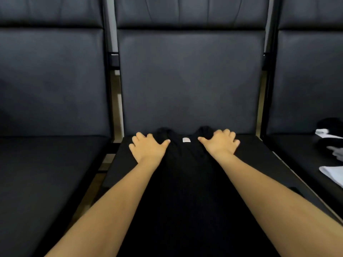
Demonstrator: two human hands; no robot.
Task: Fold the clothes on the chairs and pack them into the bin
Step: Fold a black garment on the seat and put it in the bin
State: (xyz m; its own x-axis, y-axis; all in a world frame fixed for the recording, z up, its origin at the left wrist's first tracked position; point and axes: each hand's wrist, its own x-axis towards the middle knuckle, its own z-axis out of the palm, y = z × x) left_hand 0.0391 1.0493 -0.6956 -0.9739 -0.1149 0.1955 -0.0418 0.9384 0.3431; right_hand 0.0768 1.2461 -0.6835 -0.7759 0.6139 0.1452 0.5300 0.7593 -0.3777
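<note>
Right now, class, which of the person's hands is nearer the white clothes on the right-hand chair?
Right. The right hand presses the black garment on the side toward the white clothes; the left hand lies farther away.

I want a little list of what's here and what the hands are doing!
shirt: black shirt spread flat on the middle chair, white tag near the collar
left hand: fingers spread, pressing the shirt's shoulder
right hand: fingers spread, pressing the other shoulder
right chair: more clothes, black and white
bin: not in view
</note>
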